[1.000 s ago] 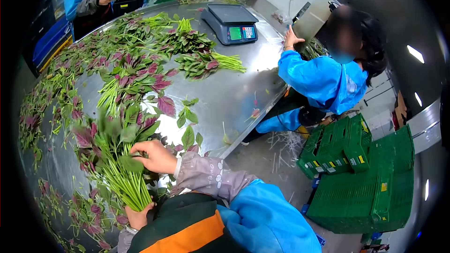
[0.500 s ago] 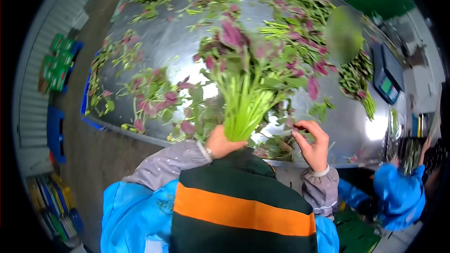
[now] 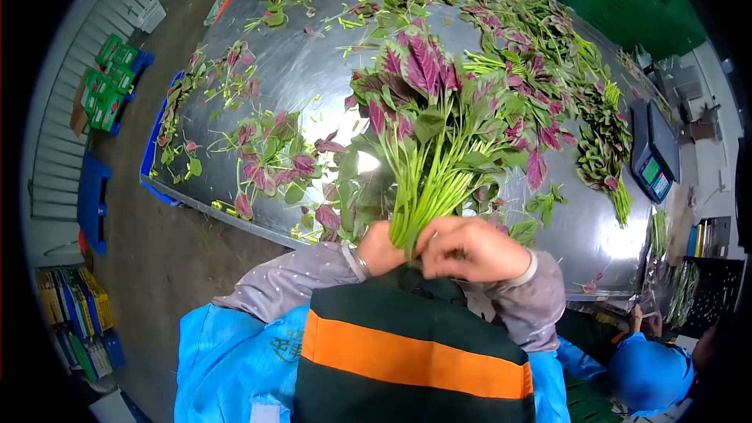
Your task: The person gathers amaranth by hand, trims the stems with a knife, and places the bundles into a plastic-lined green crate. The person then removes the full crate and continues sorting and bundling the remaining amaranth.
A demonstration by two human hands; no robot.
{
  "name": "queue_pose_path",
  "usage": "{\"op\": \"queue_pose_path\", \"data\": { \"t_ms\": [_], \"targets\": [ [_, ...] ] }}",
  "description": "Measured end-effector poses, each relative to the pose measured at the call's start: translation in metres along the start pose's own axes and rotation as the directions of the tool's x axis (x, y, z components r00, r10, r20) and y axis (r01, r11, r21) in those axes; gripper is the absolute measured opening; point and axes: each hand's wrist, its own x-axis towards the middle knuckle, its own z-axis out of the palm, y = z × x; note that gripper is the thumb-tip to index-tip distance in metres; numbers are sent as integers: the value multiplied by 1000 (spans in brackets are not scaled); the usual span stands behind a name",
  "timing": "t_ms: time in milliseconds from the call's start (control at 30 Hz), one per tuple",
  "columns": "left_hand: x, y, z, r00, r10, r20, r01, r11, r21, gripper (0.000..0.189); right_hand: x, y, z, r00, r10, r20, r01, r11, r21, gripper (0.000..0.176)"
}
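Left hand and right hand clasp the amaranth bunch low, seemingly squaring stems; scale at 3 o'clock. Binding needs 1 free hand.

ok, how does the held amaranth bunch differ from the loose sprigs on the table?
The amaranth bunch stands upright, stems gathered in the left hand and right hand; the loose sprigs lie flat and scattered on the steel table. The bunch is denser. Both have red-purple and green leaves.
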Motion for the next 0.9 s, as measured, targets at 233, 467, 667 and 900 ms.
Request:
{"op": "queue_pose_path", "data": {
  "t_ms": [233,467,667,900],
  "targets": [
    [2,2,2,999,-23,26,24,999,-42,27,47,-10,-34,830,90,-550,-286,916,-282,47],
    [1,-3,-3,1000,-23,17,23,1000,-13,27,4,-17,-21,911,240,335,-284,955,88,6],
    [3,-6,-2,998,-66,7,66,996,-56,30,-71,40,-13,763,647,-4,-594,698,-401,35],
    [16,3,-2,931,-183,317,292,893,-342,30,-51,67,35,852,443,-280,-14,553,833,43]
  ]
}}
